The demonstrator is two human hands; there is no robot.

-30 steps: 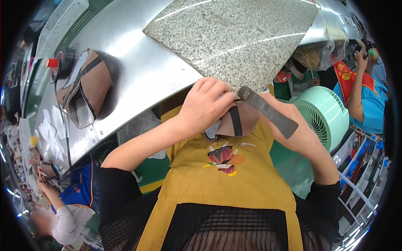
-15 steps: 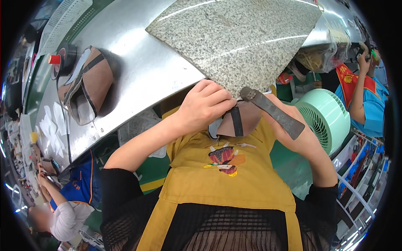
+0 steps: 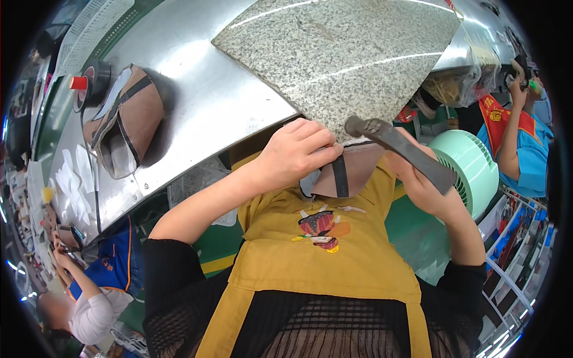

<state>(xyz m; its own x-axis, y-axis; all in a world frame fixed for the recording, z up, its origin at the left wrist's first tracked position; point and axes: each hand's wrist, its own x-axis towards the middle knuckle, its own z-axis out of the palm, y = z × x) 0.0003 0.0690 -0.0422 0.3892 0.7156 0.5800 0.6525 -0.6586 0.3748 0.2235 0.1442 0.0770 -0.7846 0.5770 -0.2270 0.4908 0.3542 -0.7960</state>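
Observation:
My left hand pinches the upper edge of a brown shoe upper with a black strip across it and a pale lining. The piece lies against the front edge of the granite slab, above my yellow apron. In my right hand is a dark metal hammer, fingers wrapped round it. Its head hovers close by the upper's top edge, right of my left fingers; whether they touch I cannot tell. A similar brown upper stands on the steel table to the left.
Beside the standing upper is a black roll with a red part. White scraps lie near the table's left edge. A mint-green fan stands right of my right hand. Co-workers sit at far left and far right.
My right hand has shifted right with the hammer, leaving more of the upper visible. The left hand keeps its hold, with only a slight shift.

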